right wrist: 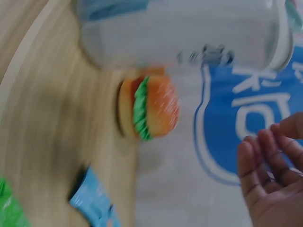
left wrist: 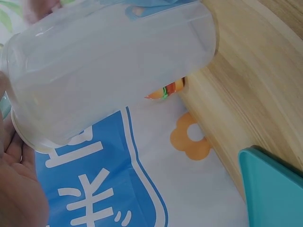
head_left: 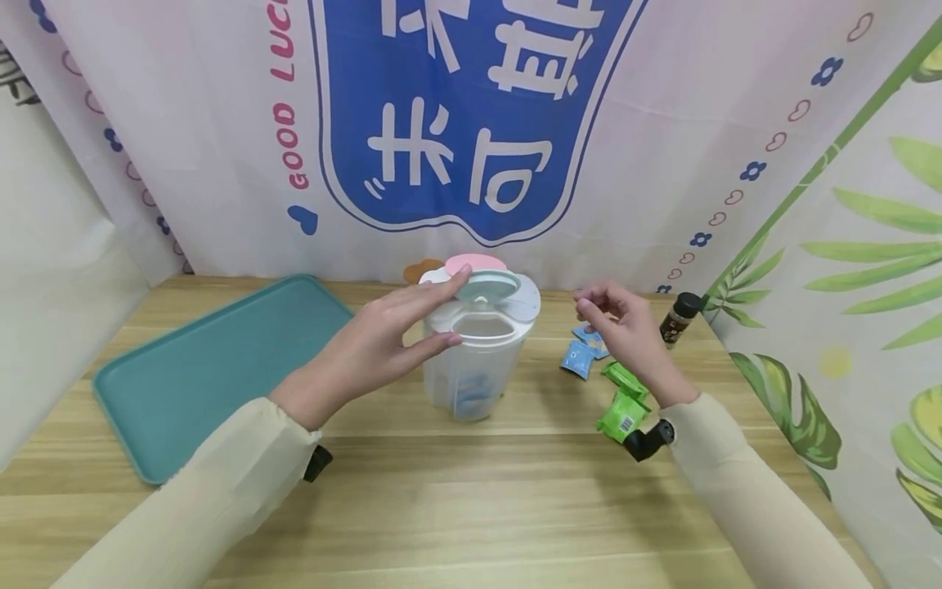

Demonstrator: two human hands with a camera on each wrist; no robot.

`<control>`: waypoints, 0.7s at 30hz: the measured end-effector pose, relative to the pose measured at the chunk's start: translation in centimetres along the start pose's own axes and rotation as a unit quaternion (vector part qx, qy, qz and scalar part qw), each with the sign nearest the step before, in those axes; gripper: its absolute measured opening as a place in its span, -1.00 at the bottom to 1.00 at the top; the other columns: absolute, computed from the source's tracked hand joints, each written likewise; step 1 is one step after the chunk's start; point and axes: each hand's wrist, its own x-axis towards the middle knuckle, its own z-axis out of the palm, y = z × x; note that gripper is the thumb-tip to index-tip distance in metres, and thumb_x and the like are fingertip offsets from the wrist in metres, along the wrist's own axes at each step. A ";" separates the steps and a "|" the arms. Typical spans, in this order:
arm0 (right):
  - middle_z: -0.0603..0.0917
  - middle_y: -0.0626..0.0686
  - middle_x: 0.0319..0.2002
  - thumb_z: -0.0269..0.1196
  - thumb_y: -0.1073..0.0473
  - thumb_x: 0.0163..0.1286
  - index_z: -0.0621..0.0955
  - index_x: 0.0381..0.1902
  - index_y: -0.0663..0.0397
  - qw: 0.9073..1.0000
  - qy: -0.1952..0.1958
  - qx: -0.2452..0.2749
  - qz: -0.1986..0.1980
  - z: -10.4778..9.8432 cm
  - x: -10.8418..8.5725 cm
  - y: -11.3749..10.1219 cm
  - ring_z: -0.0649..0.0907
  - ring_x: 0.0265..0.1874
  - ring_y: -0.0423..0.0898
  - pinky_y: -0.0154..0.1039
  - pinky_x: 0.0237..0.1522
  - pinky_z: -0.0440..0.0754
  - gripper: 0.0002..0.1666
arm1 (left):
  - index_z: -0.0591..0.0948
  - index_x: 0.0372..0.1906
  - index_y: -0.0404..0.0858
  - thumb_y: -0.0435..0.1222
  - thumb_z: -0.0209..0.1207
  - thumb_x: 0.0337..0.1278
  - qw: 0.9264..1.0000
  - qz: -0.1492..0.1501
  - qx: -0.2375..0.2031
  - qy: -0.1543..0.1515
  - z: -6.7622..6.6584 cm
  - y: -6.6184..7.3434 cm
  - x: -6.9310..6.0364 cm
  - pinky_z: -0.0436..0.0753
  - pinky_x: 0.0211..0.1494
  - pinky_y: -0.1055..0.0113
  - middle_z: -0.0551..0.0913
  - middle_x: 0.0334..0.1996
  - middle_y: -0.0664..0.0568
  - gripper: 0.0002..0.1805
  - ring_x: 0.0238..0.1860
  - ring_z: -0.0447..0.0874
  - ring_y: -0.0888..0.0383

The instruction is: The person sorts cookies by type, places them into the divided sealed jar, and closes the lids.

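Observation:
A clear plastic container [head_left: 471, 380] with a white lid [head_left: 526, 303] stands upright on the table, blue packets inside it. Its pale green flap [head_left: 489, 286] is raised over an opening. My left hand [head_left: 375, 339] reaches to the lid with fingers extended, fingertips at the raised flap and thumb by the opening's rim. My right hand [head_left: 625, 327] hovers to the right of the container, fingers loosely bent, and nothing shows between them in the right wrist view. Blue packets [head_left: 579, 358] and green packets [head_left: 624, 413] lie below it on the table.
A teal tray [head_left: 221, 368] lies at the left. One dark bottle with a black cap [head_left: 687, 307] stands at the back right. The right wrist view shows a toy hamburger [right wrist: 149, 109] near the container. Printed curtains [head_left: 243, 204] hang behind the table.

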 end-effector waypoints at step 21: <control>0.60 0.44 0.22 0.26 -0.01 0.56 0.49 0.26 0.39 0.956 -0.151 -0.155 0.198 -0.2 0.6 8.9 0.63 0.19 0.28 0.15 0.30 0.66 -0.41 | 0.32 0.62 -0.09 -0.20 0.41 0.31 1.000 0.006 -0.006 0.006 0.0 0.0 0.0 0.65 0.43 0.02 0.59 0.43 -0.04 -0.17 0.39 0.63 -0.03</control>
